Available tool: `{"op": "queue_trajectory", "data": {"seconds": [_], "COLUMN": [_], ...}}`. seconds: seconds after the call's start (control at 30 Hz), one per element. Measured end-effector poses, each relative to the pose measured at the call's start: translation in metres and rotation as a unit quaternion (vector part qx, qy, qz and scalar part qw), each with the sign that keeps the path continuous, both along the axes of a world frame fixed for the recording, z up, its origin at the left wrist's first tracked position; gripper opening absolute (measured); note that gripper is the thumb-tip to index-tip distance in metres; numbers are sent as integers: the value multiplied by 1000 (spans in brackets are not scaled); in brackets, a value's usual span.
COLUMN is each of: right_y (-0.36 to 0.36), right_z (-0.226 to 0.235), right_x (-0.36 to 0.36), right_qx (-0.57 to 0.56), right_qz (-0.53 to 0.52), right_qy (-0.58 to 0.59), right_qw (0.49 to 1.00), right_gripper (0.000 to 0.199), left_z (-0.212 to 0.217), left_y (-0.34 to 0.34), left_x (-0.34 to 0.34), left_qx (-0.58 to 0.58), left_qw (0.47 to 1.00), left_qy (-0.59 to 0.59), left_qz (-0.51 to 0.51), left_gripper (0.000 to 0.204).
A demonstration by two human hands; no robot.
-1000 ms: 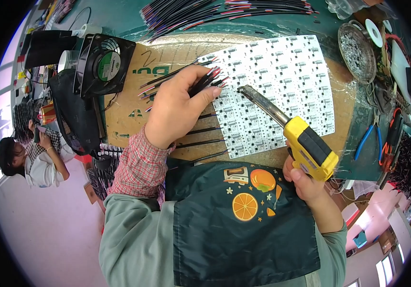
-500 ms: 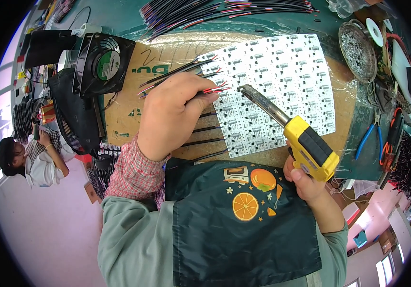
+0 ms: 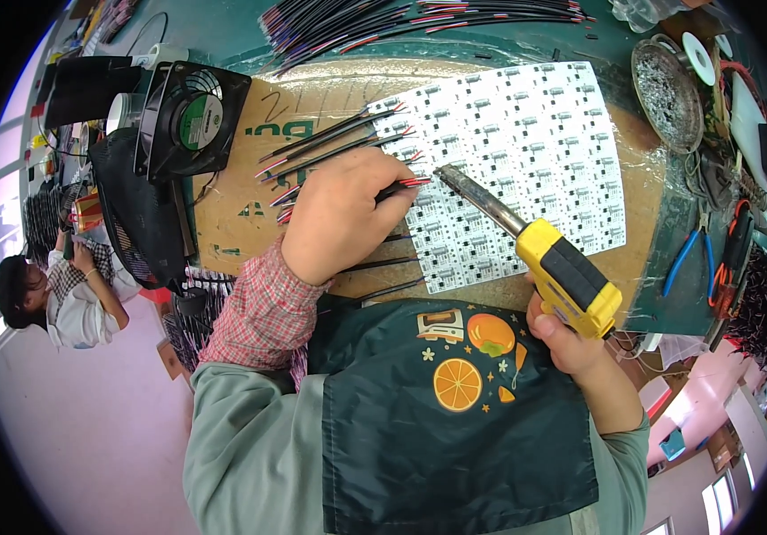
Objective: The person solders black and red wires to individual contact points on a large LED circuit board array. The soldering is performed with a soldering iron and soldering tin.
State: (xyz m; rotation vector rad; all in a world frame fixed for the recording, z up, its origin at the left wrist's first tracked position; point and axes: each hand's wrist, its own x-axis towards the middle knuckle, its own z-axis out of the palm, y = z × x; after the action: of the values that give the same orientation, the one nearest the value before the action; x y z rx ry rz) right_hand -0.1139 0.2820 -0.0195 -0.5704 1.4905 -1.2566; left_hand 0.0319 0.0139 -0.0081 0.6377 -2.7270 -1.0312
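Left hand [image 3: 343, 214], pinching red-tipped black wires [image 3: 415, 183]: left edge of white circuit sheet [image 3: 540, 134]. Right hand [image 3: 566, 341] (gripping yellow-black soldering gun [image 3: 569, 275]): near lower edge.

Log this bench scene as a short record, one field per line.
Left hand: pinches black wire with red-insulated end
Right hand: grips yellow-and-black soldering gun, tip near that wire end
Work: white circuit-board sheet on brown cardboard
Left: black axial fan
Right: blue-handled pliers, round metal dish
Far side: pile of black wires
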Motion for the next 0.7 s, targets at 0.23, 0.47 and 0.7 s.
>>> {"op": "queue_trajectory", "data": {"seconds": [0.23, 0.47, 0.7], "right_y": [-1, -4, -2], "right_z": [-4, 1, -3], "right_x": [2, 0, 2], "right_qx": [-13, -15, -31], "right_qz": [19, 3, 1], "right_qy": [15, -5, -8], "right_qw": [1000, 1000, 999], "right_gripper": [50, 20, 19], "left_z": [-3, -2, -4], "left_y": [3, 4, 6], "left_x": [0, -2, -1], "left_qx": [-11, -18, -20], "left_qw": [1000, 999, 999], "left_qy": [3, -7, 0], "left_qz": [19, 28, 33], "left_gripper": [11, 11, 11]}}
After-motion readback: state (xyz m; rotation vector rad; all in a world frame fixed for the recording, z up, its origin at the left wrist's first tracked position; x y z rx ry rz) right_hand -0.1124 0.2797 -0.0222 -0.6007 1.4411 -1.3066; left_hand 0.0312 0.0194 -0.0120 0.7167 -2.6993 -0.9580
